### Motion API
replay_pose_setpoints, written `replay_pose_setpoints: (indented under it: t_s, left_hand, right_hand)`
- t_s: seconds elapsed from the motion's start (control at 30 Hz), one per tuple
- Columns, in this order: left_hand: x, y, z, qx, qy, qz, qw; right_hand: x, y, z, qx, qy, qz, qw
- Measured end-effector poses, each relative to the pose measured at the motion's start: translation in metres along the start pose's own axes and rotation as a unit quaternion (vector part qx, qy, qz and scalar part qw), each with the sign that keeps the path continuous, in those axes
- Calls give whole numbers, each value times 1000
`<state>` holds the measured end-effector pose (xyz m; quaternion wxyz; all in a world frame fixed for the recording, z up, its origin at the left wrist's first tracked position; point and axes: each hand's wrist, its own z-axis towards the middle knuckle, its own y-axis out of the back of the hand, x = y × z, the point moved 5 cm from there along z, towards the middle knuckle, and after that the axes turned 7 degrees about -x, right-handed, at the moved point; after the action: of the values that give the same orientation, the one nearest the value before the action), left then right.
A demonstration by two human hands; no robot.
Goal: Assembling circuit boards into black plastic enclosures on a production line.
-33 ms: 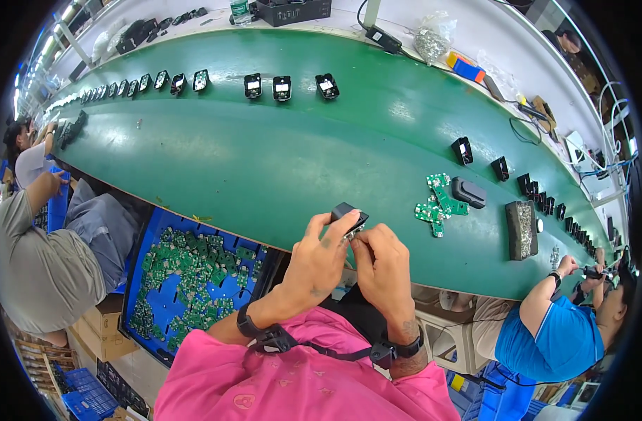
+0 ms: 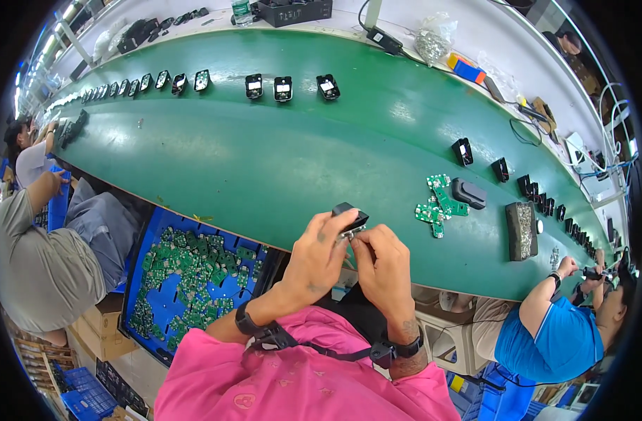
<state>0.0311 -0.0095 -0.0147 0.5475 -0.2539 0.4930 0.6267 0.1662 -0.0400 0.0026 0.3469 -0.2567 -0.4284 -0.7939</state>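
A small black plastic housing (image 2: 348, 214) is gripped in my left hand (image 2: 312, 261), above the near edge of the green table (image 2: 265, 154). It is tilted, with small metallic parts showing at its lower edge. My right hand (image 2: 384, 265) is closed, thumb and fingertips pinched against that edge; what they hold is hidden. Right of my hands lie several loose green circuit boards (image 2: 444, 200). A closed black case (image 2: 470, 193) is beside them. Farther right stands a dark tray (image 2: 512, 231) of small metal parts.
Open black housings (image 2: 283, 89) line the table's far side, and more (image 2: 463, 151) run down the right. A blue bin (image 2: 168, 298) of circuit boards sits below the table at left. People work at left (image 2: 51, 266) and right (image 2: 559, 340). A bag of metal parts (image 2: 435, 42) is on the shelf.
My left index finger has slid slightly down and back, so more of the black housing's upper face shows. My right hand stays pinched at its edge.
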Motion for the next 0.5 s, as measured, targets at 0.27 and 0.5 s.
replay_pose_setpoints:
  t_s: [0.27, 0.5]
  left_hand:
    - [17, -3, -7, 116, 163, -254, 946]
    - [15, 3, -16, 39, 39, -44, 998]
  right_hand:
    - [-38, 1, -33, 2, -224, 95, 970]
    - [-7, -9, -49, -79, -97, 80, 989]
